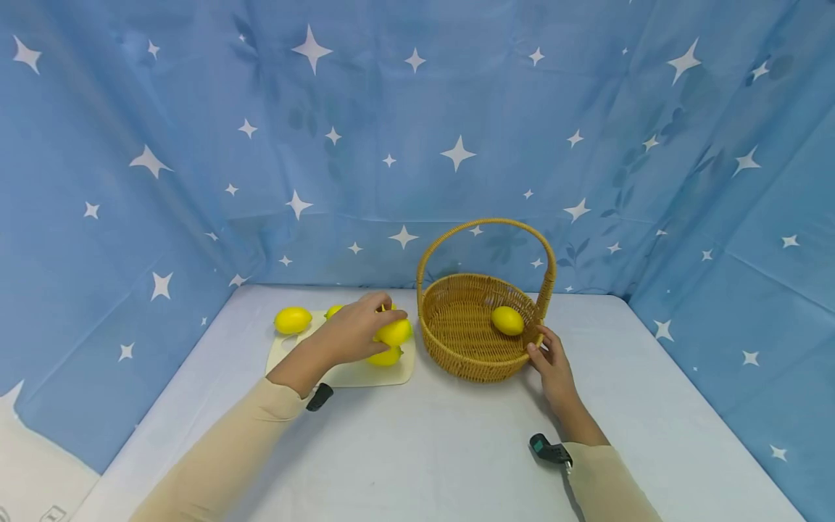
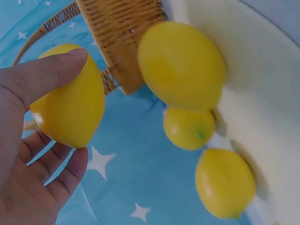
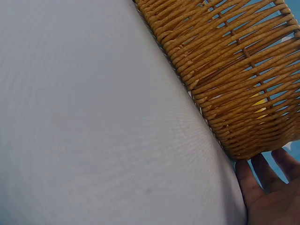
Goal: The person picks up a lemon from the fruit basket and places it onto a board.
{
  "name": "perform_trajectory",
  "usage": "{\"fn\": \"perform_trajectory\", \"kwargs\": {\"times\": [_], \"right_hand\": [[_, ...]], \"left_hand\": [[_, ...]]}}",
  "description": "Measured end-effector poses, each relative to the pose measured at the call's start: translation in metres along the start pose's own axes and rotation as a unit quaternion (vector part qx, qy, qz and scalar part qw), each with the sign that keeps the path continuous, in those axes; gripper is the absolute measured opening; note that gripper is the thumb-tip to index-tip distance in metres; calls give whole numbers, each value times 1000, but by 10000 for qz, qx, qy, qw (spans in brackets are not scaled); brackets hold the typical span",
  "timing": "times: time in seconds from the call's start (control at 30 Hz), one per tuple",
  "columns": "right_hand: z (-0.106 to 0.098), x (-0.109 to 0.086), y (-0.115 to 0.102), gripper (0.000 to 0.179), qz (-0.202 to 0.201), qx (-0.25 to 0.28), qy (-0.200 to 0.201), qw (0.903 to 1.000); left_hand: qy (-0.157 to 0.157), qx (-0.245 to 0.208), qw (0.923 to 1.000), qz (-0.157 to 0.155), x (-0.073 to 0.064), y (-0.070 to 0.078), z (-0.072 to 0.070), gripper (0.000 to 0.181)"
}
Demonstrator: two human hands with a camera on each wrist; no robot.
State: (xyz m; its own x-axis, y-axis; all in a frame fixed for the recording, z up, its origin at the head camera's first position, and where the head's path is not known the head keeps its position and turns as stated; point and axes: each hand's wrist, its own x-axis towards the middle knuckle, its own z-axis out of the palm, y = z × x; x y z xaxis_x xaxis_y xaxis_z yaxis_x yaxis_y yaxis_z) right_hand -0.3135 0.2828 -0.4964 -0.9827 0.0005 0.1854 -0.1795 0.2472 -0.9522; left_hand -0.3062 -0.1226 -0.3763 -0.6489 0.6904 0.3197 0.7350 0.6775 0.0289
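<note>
A yellow lemon (image 2: 70, 103) is pinched by my left hand (image 1: 355, 330), the thumb lying across it in the left wrist view. The hand is over a cream cutting board (image 1: 365, 375), close above another lemon (image 1: 385, 357). More lemons lie at the board's left, one (image 1: 293, 320) near its corner and one (image 1: 333, 311) partly hidden behind the hand. My right hand (image 1: 556, 373) holds the right rim of a woven basket (image 1: 479, 366), with fingertips (image 3: 246, 173) against its outer wall in the right wrist view. Inside the basket rests one lemon (image 1: 507, 320).
A tall arched handle (image 1: 489, 221) rises over the basket. Beneath everything is a white-covered table (image 1: 424, 449). Blue curtains (image 1: 391, 145) with white stars hang behind and along both sides.
</note>
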Motion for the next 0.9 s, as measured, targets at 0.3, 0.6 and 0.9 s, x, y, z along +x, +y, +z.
{"fn": "perform_trajectory", "kwargs": {"times": [0.3, 0.6, 0.9], "right_hand": [[1, 2, -1, 64, 66, 21, 39, 10000], [1, 3, -2, 64, 54, -37, 64, 10000], [-1, 1, -1, 60, 27, 23, 47, 10000]], "left_hand": [[109, 111, 9993, -350, -30, -22, 2, 55], [-70, 84, 9967, -808, -52, -37, 5, 58], [-368, 15, 9920, -1204, -66, -42, 17, 60]]}}
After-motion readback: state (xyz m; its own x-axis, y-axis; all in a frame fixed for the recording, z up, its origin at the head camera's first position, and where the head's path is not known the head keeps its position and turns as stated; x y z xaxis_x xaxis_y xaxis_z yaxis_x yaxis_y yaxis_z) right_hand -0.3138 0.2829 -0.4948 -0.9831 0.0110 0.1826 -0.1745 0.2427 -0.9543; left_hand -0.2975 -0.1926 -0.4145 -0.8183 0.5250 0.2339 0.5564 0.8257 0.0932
